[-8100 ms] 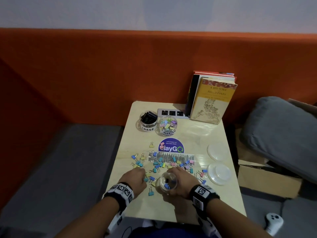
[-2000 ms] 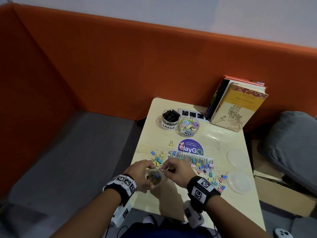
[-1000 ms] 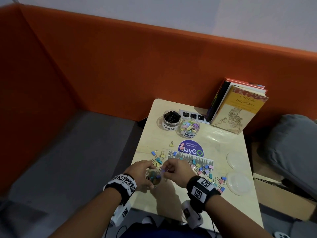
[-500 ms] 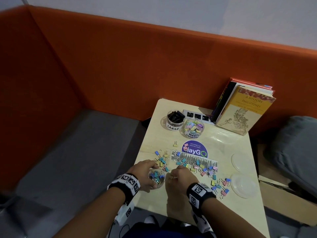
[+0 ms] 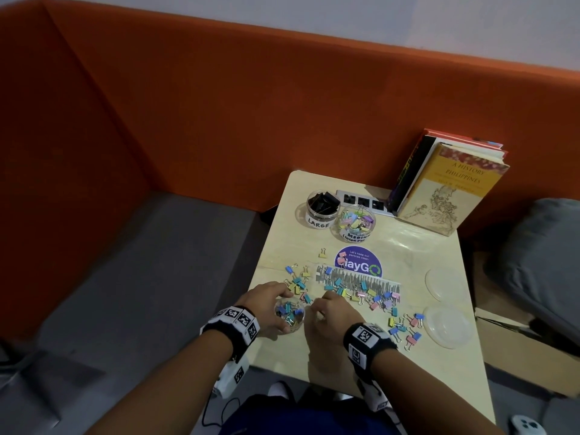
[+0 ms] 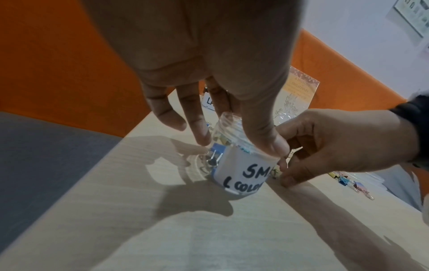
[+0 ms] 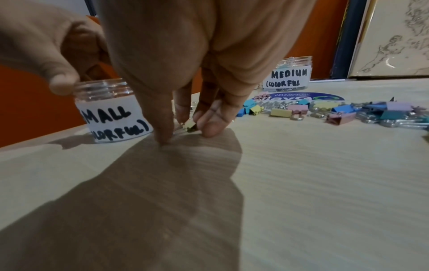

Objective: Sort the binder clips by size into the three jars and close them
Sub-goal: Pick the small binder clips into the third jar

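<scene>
On the near left of the table (image 5: 351,350) my left hand (image 5: 273,301) grips the small clear jar (image 5: 289,313), which holds several colourful clips. In the left wrist view the thumb (image 6: 267,139) lies on the jar's rim, and its label (image 6: 246,174) reads "SM". Just right of the jar, my right hand (image 5: 326,309) has its fingertips down on the table. In the right wrist view they pinch a small yellow-green binder clip (image 7: 191,126). Loose small clips (image 5: 370,293) are scattered across the middle of the table.
The open "LARGE" jar (image 5: 323,208) with black clips and the open "MEDIUM" jar (image 5: 356,222) stand at the back. Behind them are a power strip (image 5: 361,200) and leaning books (image 5: 448,189). Two clear lids (image 5: 445,282) (image 5: 447,326) lie at the right edge.
My right hand left the mouth of the small jar and came down to the table just right of it, onto a clip. My left hand kept hold of the jar.
</scene>
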Action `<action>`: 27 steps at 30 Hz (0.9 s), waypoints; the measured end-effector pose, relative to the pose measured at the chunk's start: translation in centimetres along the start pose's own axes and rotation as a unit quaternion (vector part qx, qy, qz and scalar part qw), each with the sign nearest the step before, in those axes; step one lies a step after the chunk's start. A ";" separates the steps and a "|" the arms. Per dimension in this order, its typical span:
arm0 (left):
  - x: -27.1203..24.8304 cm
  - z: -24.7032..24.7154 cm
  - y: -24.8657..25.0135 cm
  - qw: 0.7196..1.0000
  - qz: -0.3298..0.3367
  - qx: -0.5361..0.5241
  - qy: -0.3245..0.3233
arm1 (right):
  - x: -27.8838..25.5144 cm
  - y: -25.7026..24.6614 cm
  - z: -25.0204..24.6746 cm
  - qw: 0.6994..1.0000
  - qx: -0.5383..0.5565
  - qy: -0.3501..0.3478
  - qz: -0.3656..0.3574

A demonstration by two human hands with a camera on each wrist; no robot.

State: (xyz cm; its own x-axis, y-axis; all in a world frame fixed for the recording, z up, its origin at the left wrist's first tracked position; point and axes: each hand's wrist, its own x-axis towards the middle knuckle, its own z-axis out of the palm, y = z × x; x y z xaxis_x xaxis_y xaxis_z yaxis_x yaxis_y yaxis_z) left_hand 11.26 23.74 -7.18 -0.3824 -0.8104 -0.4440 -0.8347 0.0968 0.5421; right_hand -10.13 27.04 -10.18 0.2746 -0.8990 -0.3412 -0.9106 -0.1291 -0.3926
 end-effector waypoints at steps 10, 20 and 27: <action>0.0 0.1 -0.2 1.000 -0.004 -0.010 0.006 | -0.3 -0.2 -1.6 0.994 0.064 0.035 0.079; 0.2 0.3 -0.4 1.000 -0.004 -0.002 0.007 | -0.5 -2.4 -3.1 0.966 0.254 0.051 0.022; 0.4 0.6 -0.6 1.000 0.004 0.001 0.003 | -3.9 5.1 -2.1 0.973 0.077 0.128 0.175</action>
State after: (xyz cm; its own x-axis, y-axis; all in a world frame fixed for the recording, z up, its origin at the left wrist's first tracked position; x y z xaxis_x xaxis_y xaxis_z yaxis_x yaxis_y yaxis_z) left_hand 11.38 23.75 -8.12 -0.3871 -0.8125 -0.4358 -0.8320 0.1040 0.5450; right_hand -16.50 29.05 -9.07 -0.1474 -0.9540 -0.2613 -0.8723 0.2499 -0.4202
